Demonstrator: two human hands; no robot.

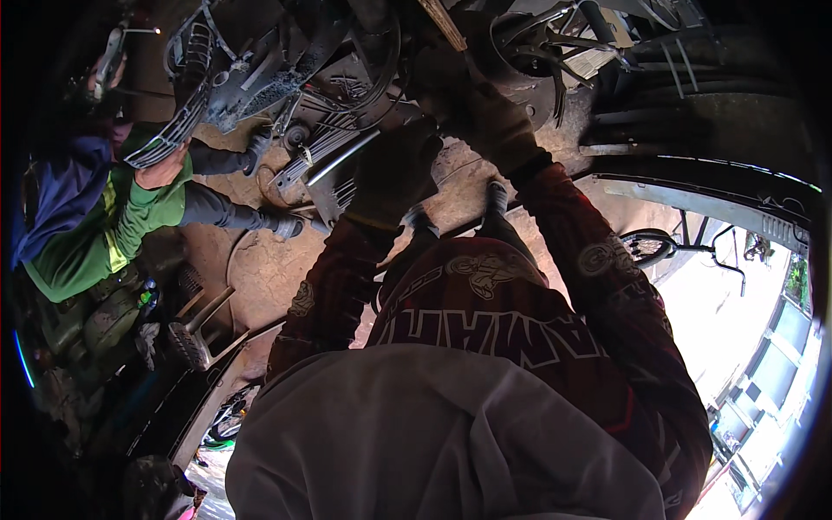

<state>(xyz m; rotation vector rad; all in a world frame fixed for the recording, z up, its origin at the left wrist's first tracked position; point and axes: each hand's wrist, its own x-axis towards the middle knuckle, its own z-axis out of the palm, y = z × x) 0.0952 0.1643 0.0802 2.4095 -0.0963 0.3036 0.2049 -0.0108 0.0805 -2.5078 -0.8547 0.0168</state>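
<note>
Both of my hands wear work gloves and reach forward into deep shadow. My left hand point(394, 178) looks closed, and its fingertips are lost in the dark; what it grips cannot be made out. Farther forward and to the right, my right hand point(504, 132) is curled closed around something too dark to name. Just beyond it, a wooden stick or handle point(444, 24) slants in from the top edge; whether my hand touches it is unclear. Beside my left hand a bright metal tube point(344, 157) lies across a bundle of thin metal rods point(316, 143).
At left, a co-worker in a green sleeve point(143, 212) grips a curved wire rack point(178, 121). Metal frames and scrap point(555, 43) crowd the far side. A brush point(189, 345) lies at lower left. A bicycle point(650, 247) stands outside, right of a metal rail point(693, 195).
</note>
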